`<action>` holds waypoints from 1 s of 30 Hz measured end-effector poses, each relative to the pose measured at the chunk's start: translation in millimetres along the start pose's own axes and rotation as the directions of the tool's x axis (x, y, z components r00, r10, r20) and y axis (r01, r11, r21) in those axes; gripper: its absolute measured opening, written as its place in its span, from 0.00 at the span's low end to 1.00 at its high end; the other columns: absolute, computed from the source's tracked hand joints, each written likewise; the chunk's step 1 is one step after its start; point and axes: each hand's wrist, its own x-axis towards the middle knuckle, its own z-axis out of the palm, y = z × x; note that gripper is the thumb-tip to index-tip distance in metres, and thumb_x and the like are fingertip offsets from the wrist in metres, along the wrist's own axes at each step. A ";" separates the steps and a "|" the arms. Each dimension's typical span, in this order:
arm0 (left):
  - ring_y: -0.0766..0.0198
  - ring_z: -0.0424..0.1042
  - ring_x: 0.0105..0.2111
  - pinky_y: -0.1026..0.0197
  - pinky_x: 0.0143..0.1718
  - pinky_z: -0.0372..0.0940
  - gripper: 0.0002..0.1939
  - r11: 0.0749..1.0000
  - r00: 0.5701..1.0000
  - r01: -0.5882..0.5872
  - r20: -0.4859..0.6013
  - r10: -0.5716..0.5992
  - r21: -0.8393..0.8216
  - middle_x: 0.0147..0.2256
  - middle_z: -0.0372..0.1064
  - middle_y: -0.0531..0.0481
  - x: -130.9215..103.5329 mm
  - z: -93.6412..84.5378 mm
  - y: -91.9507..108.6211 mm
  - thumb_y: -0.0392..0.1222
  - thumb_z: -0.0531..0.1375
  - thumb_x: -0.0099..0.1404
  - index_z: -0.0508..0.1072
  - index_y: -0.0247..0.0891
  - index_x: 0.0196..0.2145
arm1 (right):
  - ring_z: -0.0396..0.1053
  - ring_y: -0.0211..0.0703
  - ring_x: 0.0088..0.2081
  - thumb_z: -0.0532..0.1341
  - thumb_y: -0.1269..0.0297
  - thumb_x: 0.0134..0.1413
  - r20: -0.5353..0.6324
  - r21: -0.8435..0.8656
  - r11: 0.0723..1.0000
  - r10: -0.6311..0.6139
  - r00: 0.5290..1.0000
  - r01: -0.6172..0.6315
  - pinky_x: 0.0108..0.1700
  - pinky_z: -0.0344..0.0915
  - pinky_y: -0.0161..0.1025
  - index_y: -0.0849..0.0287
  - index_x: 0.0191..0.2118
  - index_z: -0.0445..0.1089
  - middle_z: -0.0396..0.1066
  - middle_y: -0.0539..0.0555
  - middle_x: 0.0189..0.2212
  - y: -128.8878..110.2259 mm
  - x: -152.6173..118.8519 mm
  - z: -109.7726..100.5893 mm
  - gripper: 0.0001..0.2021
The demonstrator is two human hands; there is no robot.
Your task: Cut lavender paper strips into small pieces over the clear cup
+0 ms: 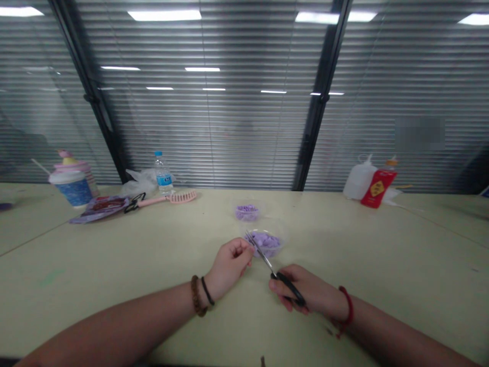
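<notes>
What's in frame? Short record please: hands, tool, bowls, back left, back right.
left hand: fingers pinched; any piece held is too small to tell
right hand: grips scissors by black handles
blades: close to left hand, pointing forward
near bowl: purple pieces
far bowl: purple bits
back left: blue cup, clear bottle, pink brush
back right: white bottle, red bottle
</notes>
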 end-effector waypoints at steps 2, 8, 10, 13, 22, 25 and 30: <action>0.75 0.51 0.12 0.70 0.14 0.46 0.12 1.000 1.000 0.000 0.005 0.000 -0.001 0.15 0.55 0.60 0.2 -0.2 0.1 0.47 0.55 0.57 0.61 0.36 0.23 | 0.50 0.27 0.10 0.56 0.44 0.46 -0.004 -0.008 1.000 -0.002 1.000 0.002 0.11 0.45 0.26 0.62 0.16 0.60 0.54 0.45 0.09 1.1 0.4 0.1 0.24; 0.76 0.50 0.13 0.70 0.14 0.46 0.13 1.000 1.000 -0.006 0.008 0.006 -0.001 0.16 0.55 0.59 1.7 -0.4 -1.2 0.48 0.55 0.57 0.62 0.35 0.24 | 0.49 0.26 0.10 0.55 0.43 0.46 -0.045 -0.013 1.000 0.008 0.999 -0.008 0.12 0.44 0.26 0.62 0.15 0.59 0.55 0.45 0.10 0.6 1.2 0.2 0.25; 0.75 0.50 0.13 0.70 0.14 0.46 0.13 1.000 1.000 -0.011 -0.001 0.011 0.005 0.16 0.55 0.60 2.2 -0.6 -1.9 0.48 0.55 0.57 0.63 0.35 0.24 | 0.49 0.26 0.10 0.55 0.42 0.45 -0.058 0.003 1.000 0.013 0.998 -0.013 0.12 0.44 0.27 0.62 0.15 0.59 0.55 0.45 0.10 -1.8 0.5 0.4 0.26; 0.75 0.50 0.13 0.70 0.15 0.46 0.13 1.000 1.000 -0.021 -0.011 0.021 -0.002 0.15 0.54 0.60 2.4 -1.2 -2.9 0.47 0.55 0.58 0.63 0.35 0.24 | 0.48 0.26 0.10 0.55 0.41 0.44 -0.087 0.026 0.999 0.035 0.996 -0.033 0.12 0.43 0.27 0.62 0.15 0.60 0.55 0.46 0.10 -5.8 -0.7 0.9 0.26; 0.76 0.50 0.13 0.70 0.15 0.46 0.12 0.999 0.999 -0.034 -0.001 0.033 -0.005 0.15 0.53 0.60 2.0 -1.6 -3.1 0.47 0.55 0.58 0.63 0.35 0.24 | 0.48 0.28 0.14 0.54 0.41 0.44 -0.243 0.172 0.984 0.003 0.970 0.040 0.16 0.42 0.30 0.60 0.17 0.56 0.55 0.46 0.12 -0.8 2.8 1.1 0.25; 0.75 0.50 0.13 0.70 0.15 0.46 0.12 1.000 1.000 -0.027 -0.002 0.027 -0.012 0.15 0.53 0.60 1.9 -1.3 -2.2 0.46 0.55 0.57 0.63 0.35 0.24 | 0.48 0.29 0.14 0.53 0.41 0.45 -0.254 0.169 0.985 0.012 0.967 0.032 0.17 0.42 0.31 0.59 0.16 0.56 0.54 0.46 0.11 2.7 5.2 0.1 0.25; 0.75 0.50 0.13 0.70 0.15 0.46 0.11 1.000 1.000 -0.025 0.002 0.025 -0.015 0.15 0.54 0.60 1.3 -0.8 -1.3 0.45 0.55 0.57 0.62 0.35 0.24 | 0.48 0.29 0.15 0.53 0.40 0.46 -0.270 0.093 0.994 -0.031 0.962 0.058 0.18 0.44 0.32 0.60 0.15 0.55 0.54 0.46 0.11 5.4 7.0 -2.4 0.26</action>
